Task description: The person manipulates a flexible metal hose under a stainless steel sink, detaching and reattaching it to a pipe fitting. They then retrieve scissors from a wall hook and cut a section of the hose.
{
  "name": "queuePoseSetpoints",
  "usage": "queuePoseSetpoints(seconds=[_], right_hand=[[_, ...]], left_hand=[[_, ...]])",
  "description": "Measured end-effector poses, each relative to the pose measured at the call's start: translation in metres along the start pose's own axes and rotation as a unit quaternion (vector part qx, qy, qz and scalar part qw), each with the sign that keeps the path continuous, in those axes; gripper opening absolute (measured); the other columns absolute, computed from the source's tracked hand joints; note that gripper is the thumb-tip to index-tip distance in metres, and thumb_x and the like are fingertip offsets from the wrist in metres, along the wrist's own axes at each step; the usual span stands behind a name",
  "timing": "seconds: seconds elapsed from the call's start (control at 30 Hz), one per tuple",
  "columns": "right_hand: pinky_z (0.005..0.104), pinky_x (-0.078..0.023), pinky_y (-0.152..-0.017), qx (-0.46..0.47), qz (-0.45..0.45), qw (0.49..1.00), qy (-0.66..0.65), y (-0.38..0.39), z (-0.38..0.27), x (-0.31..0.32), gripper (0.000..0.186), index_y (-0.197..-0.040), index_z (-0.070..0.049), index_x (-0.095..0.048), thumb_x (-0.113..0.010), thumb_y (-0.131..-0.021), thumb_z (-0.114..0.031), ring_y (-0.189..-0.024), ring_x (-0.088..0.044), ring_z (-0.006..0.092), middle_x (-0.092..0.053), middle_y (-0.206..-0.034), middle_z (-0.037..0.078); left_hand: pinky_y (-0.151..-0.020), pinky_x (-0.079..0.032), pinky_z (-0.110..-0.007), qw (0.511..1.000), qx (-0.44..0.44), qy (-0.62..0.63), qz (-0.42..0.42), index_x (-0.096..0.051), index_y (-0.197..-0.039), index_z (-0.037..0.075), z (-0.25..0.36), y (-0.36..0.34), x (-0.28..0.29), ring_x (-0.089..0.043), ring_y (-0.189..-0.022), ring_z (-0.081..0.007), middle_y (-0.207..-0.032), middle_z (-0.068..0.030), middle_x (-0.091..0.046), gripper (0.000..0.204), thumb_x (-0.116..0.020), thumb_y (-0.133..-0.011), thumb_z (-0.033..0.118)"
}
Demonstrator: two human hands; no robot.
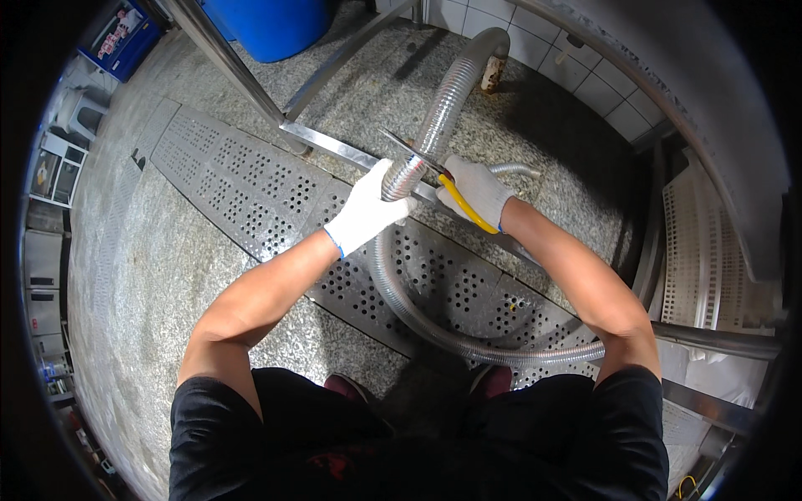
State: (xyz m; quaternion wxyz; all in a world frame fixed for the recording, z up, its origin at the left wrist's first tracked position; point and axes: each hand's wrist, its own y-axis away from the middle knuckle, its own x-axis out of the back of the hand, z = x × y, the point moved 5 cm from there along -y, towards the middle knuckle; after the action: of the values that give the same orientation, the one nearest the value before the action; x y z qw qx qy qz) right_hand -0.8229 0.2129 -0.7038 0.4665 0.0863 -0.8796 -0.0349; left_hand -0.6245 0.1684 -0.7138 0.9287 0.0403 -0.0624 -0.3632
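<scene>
A clear, wire-ribbed hose (441,113) comes down from the wall side to my hands, above a metal bar (330,146). My left hand (372,204), in a white glove with a blue cuff, is wrapped round the hose near its lower part. In my right hand (480,190), also gloved, is a pair of shears (459,203) with a yellow handle. Their long metal blades lie across the hose, just above my left hand. A narrower-looking ribbed hose (418,321) curves from below my left hand to the right; whether the two join is hidden.
Perforated metal drain covers (251,179) run across the speckled floor. A rusty pipe stub (494,73) stands by the tiled wall (576,75). A blue barrel (271,29) is at the back, a short ribbed hose end (516,169) beyond my right hand, and a cream plastic crate (706,242) at right.
</scene>
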Motion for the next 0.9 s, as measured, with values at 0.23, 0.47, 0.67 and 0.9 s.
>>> queuePoseSetpoints(seconds=[0.23, 0.47, 0.67, 0.9], right_hand=[[0.0347, -0.046, -0.062, -0.250, -0.110, 0.889, -0.368, 0.015, 0.002, 0.010, 0.023, -0.111, -0.007, -0.052, -0.048, -0.111, -0.030, -0.065, -0.054, 0.0174, -0.057, -0.079, 0.007], [0.0297, -0.039, -0.056, -0.239, -0.240, 0.743, -0.577, 0.031, 0.018, 0.002, 0.033, -0.110, -0.007, -0.049, -0.041, -0.112, -0.039, -0.056, -0.040, 0.0133, -0.043, -0.069, -0.002], [0.0345, -0.047, -0.062, -0.158, -0.246, 0.774, -0.562, 0.030, 0.052, -0.021, 0.038, -0.114, -0.005, -0.051, -0.031, -0.113, -0.038, -0.066, -0.058, 0.0219, -0.062, -0.082, 0.008], [0.0394, -0.055, -0.072, -0.105, -0.048, 0.992, -0.051, 0.035, -0.020, 0.022, 0.040, -0.122, -0.003, -0.051, -0.077, -0.099, -0.024, -0.078, -0.067, 0.0227, -0.063, -0.087, 0.005]], left_hand=[[-0.075, -0.057, -0.030, 0.997, -0.017, -0.071, -0.017, -0.059, -0.130, 0.004, 0.010, -0.002, 0.004, -0.065, -0.082, -0.0105, -0.101, -0.0027, -0.066, 0.050, -0.083, -0.088, 0.015], [-0.085, -0.056, -0.040, 0.981, -0.065, -0.182, -0.014, -0.059, -0.123, 0.005, 0.018, -0.008, 0.011, -0.069, -0.092, -0.0236, -0.103, -0.0137, -0.068, 0.049, -0.082, -0.085, 0.027], [-0.088, -0.056, -0.044, 0.936, -0.133, -0.323, 0.046, -0.058, -0.126, 0.006, 0.012, -0.021, 0.020, -0.071, -0.098, -0.0359, -0.103, -0.0206, -0.070, 0.052, -0.079, -0.086, 0.031], [-0.087, -0.055, -0.050, 0.955, -0.067, -0.288, 0.035, -0.056, -0.125, 0.009, 0.023, -0.005, 0.025, -0.071, -0.099, -0.0451, -0.103, -0.0241, -0.072, 0.050, -0.075, -0.086, 0.032]])
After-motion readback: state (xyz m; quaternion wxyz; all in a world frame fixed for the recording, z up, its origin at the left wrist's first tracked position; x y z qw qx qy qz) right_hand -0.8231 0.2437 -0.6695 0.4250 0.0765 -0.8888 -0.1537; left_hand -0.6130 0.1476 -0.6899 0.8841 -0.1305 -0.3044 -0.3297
